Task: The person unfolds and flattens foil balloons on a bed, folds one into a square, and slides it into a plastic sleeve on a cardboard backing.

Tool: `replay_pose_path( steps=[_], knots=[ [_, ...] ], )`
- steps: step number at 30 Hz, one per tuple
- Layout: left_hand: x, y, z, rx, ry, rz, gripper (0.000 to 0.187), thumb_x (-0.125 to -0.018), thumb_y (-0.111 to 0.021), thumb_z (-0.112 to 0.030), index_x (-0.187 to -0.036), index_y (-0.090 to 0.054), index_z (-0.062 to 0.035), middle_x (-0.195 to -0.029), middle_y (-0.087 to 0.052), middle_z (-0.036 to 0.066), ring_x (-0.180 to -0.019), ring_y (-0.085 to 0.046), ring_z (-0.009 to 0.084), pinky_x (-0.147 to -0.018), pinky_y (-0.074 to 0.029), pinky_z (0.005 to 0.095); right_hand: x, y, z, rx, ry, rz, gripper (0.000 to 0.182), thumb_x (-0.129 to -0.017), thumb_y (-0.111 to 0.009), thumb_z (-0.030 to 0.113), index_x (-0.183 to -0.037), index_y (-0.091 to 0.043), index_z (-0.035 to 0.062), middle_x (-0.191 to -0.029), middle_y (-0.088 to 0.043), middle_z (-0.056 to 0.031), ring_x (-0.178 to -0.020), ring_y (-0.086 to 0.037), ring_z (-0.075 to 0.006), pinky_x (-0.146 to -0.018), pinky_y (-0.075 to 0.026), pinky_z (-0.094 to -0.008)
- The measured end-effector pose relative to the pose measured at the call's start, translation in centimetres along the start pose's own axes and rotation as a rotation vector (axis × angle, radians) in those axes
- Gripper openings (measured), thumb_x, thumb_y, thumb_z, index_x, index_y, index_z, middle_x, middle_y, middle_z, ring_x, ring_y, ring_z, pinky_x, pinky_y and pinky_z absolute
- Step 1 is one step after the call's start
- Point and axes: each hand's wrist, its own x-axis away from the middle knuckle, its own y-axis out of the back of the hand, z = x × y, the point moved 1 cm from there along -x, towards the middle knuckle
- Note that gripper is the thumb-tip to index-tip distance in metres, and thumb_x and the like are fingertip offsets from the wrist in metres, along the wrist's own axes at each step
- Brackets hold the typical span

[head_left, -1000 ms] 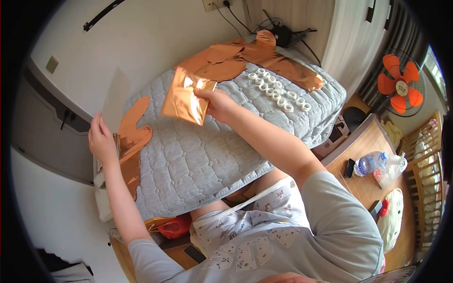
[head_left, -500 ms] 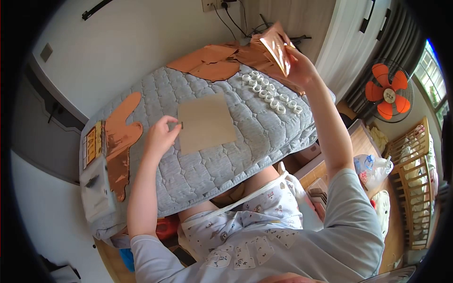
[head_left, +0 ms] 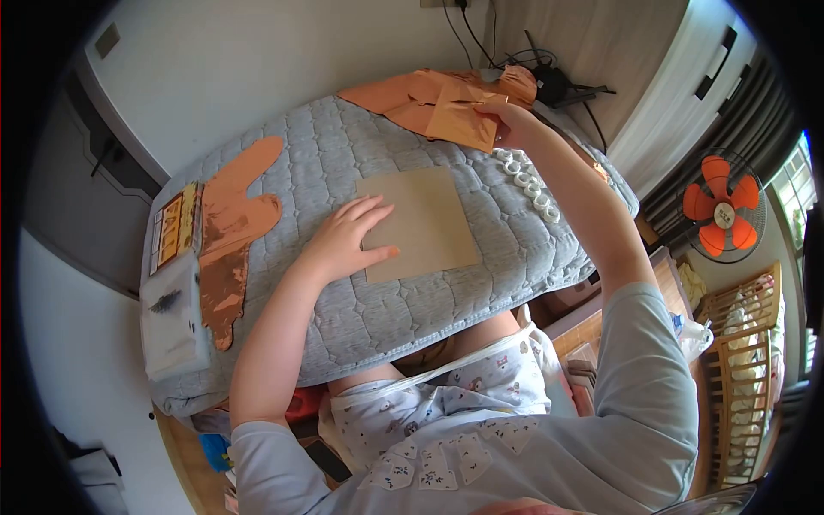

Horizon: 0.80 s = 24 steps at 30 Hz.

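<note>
A flat beige board [head_left: 425, 227] lies on the grey quilted mattress [head_left: 360, 322]. My left hand [head_left: 342, 239] rests open over the board's left edge, its fingers spread. Farther off, my right hand [head_left: 511, 124] is closed on the right side of a square, shiny copper-coloured foil sheet [head_left: 468, 124]. Larger copper foil pieces [head_left: 395, 94] lie beneath and beside that sheet at the far end. Just below my right hand, several white rolled loops [head_left: 532, 189] sit in rows, partly covered by the forearm.
At the left edge lie a long copper foil cut-out [head_left: 236, 215], a picture-printed packet [head_left: 176, 227] and a clear plastic bag [head_left: 176, 326]. Black cables [head_left: 549, 77] bunch in the far corner. An orange-bladed fan [head_left: 721, 206] and a wooden crib [head_left: 742, 378] stand at the right.
My right hand has brought the foil sheet down and left, from raised and tilted to nearly flat over the foil pieces. My left hand has opened from a pinch and spread onto the board.
</note>
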Motion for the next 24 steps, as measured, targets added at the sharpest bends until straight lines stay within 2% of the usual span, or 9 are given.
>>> replay_pose_path(
  steps=[4, 6, 10, 12, 13, 15, 19, 21, 24],
  knots=[
    [0.2, -0.3, 0.3, 0.04, 0.003, -0.051, 0.09, -0.083, -0.076, -0.058, -0.152, -0.047, -0.0065, -0.158, -0.043, 0.013, -0.148, -0.037, 0.0324, -0.122, -0.031, 0.046, -0.8, 0.0, 0.5, -0.009, -0.085, 0.089, 0.037, -0.096, -0.07, 0.014, -0.128, -0.056, 0.0037, -0.125, -0.068, -0.0101, -0.117, -0.066, -0.0255, -0.103, -0.053, -0.047],
    [0.2, -0.8, 0.1, -0.043, 0.022, -0.092, 0.097, -0.08, -0.078, -0.059, -0.151, -0.045, -0.0027, -0.157, -0.043, 0.013, -0.147, -0.037, 0.0318, -0.122, -0.031, 0.0456, -0.9, -0.1, 0.1, 0.032, -0.177, 0.091, 0.036, -0.097, -0.068, 0.011, -0.129, -0.055, 0.0007, -0.127, -0.067, -0.0118, -0.118, -0.065, -0.0246, -0.106, -0.052, -0.0425],
    [0.6, -0.9, -0.3, -0.036, 0.079, -0.133, 0.099, -0.078, -0.078, -0.06, -0.15, -0.046, -0.001, -0.157, -0.042, 0.014, -0.147, -0.037, 0.0314, -0.122, -0.03, 0.0449, 0.4, -2.5, -1.7, 0.027, -0.248, 0.201, 0.04, -0.099, -0.067, 0.013, -0.134, -0.054, -0.0003, -0.129, -0.066, -0.0124, -0.12, -0.065, -0.0247, -0.108, -0.05, -0.0405],
    [0.5, -0.5, -0.9, -0.006, 0.139, -0.113, 0.099, -0.075, -0.082, -0.056, -0.15, -0.046, -0.002, -0.157, -0.042, 0.017, -0.147, -0.037, 0.034, -0.121, -0.032, 0.0462, 3.3, -4.6, -2.3, 0.071, -0.298, 0.414, 0.042, -0.099, -0.066, 0.016, -0.137, -0.054, -0.0008, -0.13, -0.065, -0.0126, -0.12, -0.064, -0.0247, -0.109, -0.049, -0.0407],
    [0.4, -0.8, -0.7, -0.002, 0.15, -0.11, 0.099, -0.075, -0.082, -0.056, -0.15, -0.046, -0.002, -0.157, -0.042, 0.017, -0.147, -0.037, 0.034, -0.121, -0.032, 0.0462, 4.0, -5.5, -2.9, 0.072, -0.309, 0.418, 0.042, -0.099, -0.066, 0.016, -0.137, -0.054, -0.0008, -0.13, -0.065, -0.0126, -0.12, -0.064, -0.0247, -0.109, -0.049, -0.0407],
    [0.2, -1.4, -0.3, -0.065, 0.142, -0.141, 0.102, -0.072, -0.08, -0.064, -0.149, -0.048, -0.0035, -0.153, -0.046, 0.014, -0.144, -0.04, 0.0327, -0.12, -0.032, 0.047, 5.6, -7.6, -4.1, 0.094, -0.334, 0.558, 0.045, -0.1, -0.066, 0.018, -0.139, -0.054, 0.0004, -0.131, -0.065, -0.013, -0.121, -0.064, -0.0244, -0.11, -0.048, -0.0413],
    [0.0, -0.9, -0.5, -0.069, 0.12, -0.097, 0.101, -0.072, -0.081, -0.062, -0.15, -0.048, -0.0074, -0.153, -0.047, 0.015, -0.143, -0.04, 0.0338, -0.119, -0.033, 0.0484, 9.4, -11.7, -5.1, 0.127, -0.306, 0.579, 0.042, -0.098, -0.068, 0.017, -0.136, -0.057, 0.0016, -0.132, -0.065, -0.0124, -0.122, -0.063, -0.0228, -0.11, -0.048, -0.0399],
    [0.0, -0.6, -0.6, 0.026, 0.102, -0.048, 0.1, -0.071, -0.081, -0.062, -0.151, -0.047, -0.0109, -0.152, -0.047, 0.015, -0.144, -0.04, 0.0346, -0.12, -0.032, 0.0483, 10.5, -12.9, -4.5, 0.147, -0.332, 0.545, 0.041, -0.098, -0.068, 0.015, -0.135, -0.057, 0.001, -0.132, -0.065, -0.0121, -0.122, -0.063, -0.0225, -0.11, -0.049, -0.0392],
    [0.2, -0.9, -0.5, 0.106, 0.072, -0.116, 0.102, -0.071, -0.08, -0.065, -0.15, -0.047, -0.0079, -0.151, -0.048, 0.017, -0.144, -0.04, 0.0356, -0.12, -0.033, 0.048, 11.4, -13.6, -3.6, 0.226, -0.351, 0.488, 0.04, -0.097, -0.069, 0.013, -0.133, -0.057, -0.0003, -0.131, -0.065, -0.0117, -0.121, -0.064, -0.0221, -0.108, -0.05, -0.0378]
  ],
)
